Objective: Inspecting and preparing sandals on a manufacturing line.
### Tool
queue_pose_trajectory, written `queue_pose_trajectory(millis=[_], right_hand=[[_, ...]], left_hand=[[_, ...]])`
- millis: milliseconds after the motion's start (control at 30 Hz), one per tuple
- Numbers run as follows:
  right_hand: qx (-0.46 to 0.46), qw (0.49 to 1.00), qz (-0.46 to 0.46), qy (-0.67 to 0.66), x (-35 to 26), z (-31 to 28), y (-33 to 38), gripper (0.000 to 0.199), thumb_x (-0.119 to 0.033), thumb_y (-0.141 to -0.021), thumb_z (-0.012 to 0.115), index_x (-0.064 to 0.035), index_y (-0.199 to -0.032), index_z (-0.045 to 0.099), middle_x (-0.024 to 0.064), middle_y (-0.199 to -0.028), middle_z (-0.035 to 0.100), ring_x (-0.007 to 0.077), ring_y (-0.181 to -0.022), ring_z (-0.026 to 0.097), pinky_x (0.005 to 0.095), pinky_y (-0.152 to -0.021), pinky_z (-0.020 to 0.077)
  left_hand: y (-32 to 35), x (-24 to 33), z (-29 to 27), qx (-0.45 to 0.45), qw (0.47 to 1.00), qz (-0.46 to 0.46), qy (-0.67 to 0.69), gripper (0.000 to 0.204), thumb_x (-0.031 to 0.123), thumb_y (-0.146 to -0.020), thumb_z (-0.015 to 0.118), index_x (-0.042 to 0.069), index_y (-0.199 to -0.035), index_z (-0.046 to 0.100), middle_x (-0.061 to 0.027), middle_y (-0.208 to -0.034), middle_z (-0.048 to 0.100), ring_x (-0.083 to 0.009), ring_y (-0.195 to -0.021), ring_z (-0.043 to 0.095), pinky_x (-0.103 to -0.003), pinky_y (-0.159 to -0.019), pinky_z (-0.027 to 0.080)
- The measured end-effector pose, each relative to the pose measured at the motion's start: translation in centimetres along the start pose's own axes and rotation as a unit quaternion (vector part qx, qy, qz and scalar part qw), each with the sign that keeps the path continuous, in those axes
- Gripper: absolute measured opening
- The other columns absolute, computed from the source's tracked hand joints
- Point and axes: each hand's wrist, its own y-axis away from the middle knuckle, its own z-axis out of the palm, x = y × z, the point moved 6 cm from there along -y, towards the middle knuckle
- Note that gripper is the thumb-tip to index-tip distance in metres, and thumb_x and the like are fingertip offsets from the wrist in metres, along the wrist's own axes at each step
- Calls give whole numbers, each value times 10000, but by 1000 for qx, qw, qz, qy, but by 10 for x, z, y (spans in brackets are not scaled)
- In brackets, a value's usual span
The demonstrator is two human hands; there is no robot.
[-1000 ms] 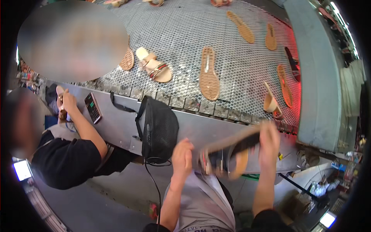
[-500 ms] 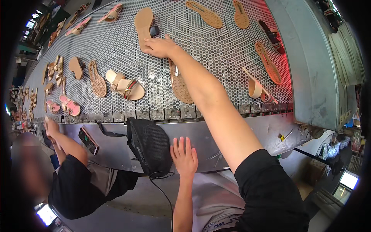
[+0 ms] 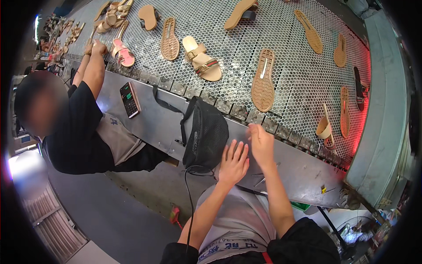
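Observation:
My left hand (image 3: 234, 163) lies palm down on the metal ledge (image 3: 288, 169), fingers stretched out, beside a black mesh waist bag (image 3: 207, 132). Close to its right, my right hand (image 3: 262, 144) hovers at the ledge's far edge with its fingers curled in; nothing shows in them. Beyond it, a tan outsole (image 3: 263, 81) rests tread up on the perforated conveyor. A beige sandal (image 3: 202, 59) with a striped strap stands to its left. Farther away lies a sandal, smooth tan sole (image 3: 238, 14) showing, with a dark piece at its side.
More soles and sandals lie on the conveyor (image 3: 292, 70), including a pink sandal (image 3: 123, 53). A phone (image 3: 130, 100) lies on the ledge. At left, a co-worker (image 3: 83, 127) reaches over the belt. A grey metal housing (image 3: 387, 105) borders the right side, lit red.
My right hand has let go of the tan-soled sandal and drawn back to the ledge beside my left hand. The view has turned, with the conveyor now slanting down to the right.

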Motion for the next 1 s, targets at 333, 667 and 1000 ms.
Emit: queue_pose_trajectory(millis=[333, 667, 1000], right_hand=[[-109, 993, 13, -41, -22, 32, -113, 438, -406, -993, 523, 8, -889, 622, 105, -609, 561, 171, -548, 529, 364, -564, 440], [-141, 972, 76, -173, -12, 29, -109, 342, -327, -979, 547, -14, -867, 632, 73, -674, 628, 160, -619, 583, 332, -604, 454], [-191, 898, 136, -373, -24, 29, -127, 212, -215, -969, 591, -6, -949, 618, 46, -772, 656, 71, -575, 611, 216, -446, 473]], left_hand=[[-13, 9, 7, -16, 1000, 18, -20, 523, 259, -904, 591, 95, -1394, 505, -92, -1457, 431, -327, -1408, 349, -540, -1132, 294], [-11, 15, 7, -19, 1000, 21, -5, 540, 235, -885, 595, 99, -1397, 487, -110, -1439, 435, -341, -1407, 329, -538, -1144, 261], [-10, 20, 3, -3, 999, 32, -26, 521, 196, -861, 618, 103, -1366, 527, -87, -1421, 458, -340, -1378, 384, -533, -1115, 328]])
